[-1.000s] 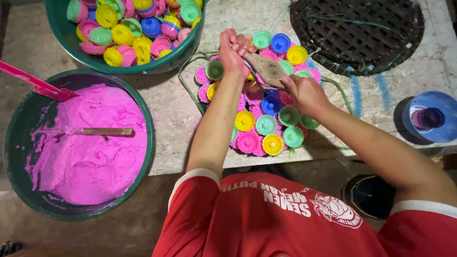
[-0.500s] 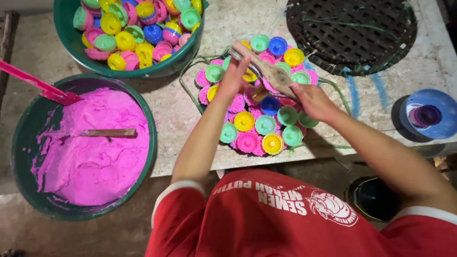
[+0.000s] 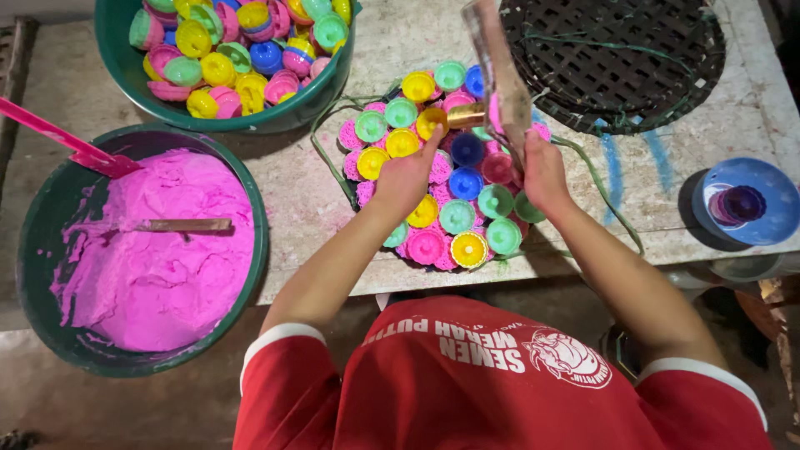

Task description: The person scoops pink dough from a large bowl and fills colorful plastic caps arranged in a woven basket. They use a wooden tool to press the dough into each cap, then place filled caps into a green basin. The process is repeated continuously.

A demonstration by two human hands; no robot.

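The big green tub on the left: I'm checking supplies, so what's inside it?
The green tub holds a thick pink paste. A flat wooden stick lies on the paste, and a pink scoop leans over the rim. The paste hides the tub's bottom.

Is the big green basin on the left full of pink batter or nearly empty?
Fairly full: pink batter covers most of the green basin; only the left inner wall shows, and a flat stick lies on it.

A red short-sleeved shirt with white-banded sleeve cuffs, white lettering and a round white emblem
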